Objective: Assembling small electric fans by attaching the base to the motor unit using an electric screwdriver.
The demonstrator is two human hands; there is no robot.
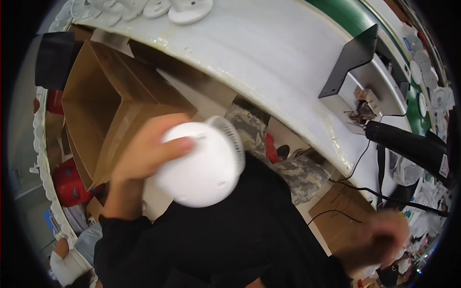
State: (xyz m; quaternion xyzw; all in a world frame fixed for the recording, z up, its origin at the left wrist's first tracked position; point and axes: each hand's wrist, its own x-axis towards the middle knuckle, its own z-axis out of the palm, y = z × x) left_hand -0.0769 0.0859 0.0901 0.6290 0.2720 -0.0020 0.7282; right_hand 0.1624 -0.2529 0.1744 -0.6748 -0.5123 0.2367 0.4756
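My left hand is closed on the edge of a white round plastic housing, the thumb lying across its flat face. A slotted grille runs along the rim of the housing, which I hold tilted over my lap. My right hand is out at the lower right, smeared by motion. Its fingers cannot be made out, nor whether anything is in them. The nearest thing to it is a brown cardboard piece on the floor.
An open cardboard box stands at the left beside the white worktable. More white round parts lie at its far left. At the right are a metal fixture and a black powered screwdriver with cables. Another person sits at lower left.
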